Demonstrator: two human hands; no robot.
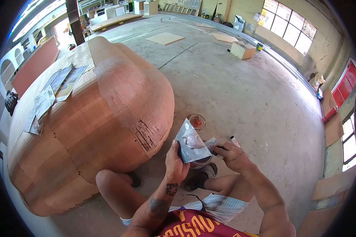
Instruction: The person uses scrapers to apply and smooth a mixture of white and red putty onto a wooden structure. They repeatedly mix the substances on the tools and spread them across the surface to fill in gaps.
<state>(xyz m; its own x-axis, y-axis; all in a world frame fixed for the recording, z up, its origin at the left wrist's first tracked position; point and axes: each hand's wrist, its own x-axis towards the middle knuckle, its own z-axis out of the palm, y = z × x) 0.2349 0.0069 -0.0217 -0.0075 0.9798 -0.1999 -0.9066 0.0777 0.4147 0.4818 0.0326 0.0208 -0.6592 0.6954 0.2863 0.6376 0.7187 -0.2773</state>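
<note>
Brown curved plywood [95, 130] bulges leftmost; beside it, the left hand [177, 162] clamps a flat grey sheet [186, 154], whose pale pink paste [193, 141] could slide if tilted; a blurred grey blade [211, 142], pinched by the right hand [231, 153], might fling some.

Single wide view from the wearer's head, facing forward and down
The camera looked out from above the maroon shirt [199, 227], which lay nearest at the bottom edge; the left hand [176, 158] and right hand [231, 155] showed close by, below the centre. A curved wooden form [85, 132] filled much of the left side, also near. The floor [241, 91] ran upward from there to the distant window [290, 24] at upper right. The wide lens bowed the walls, and dark corners rounded off the frame.
</note>
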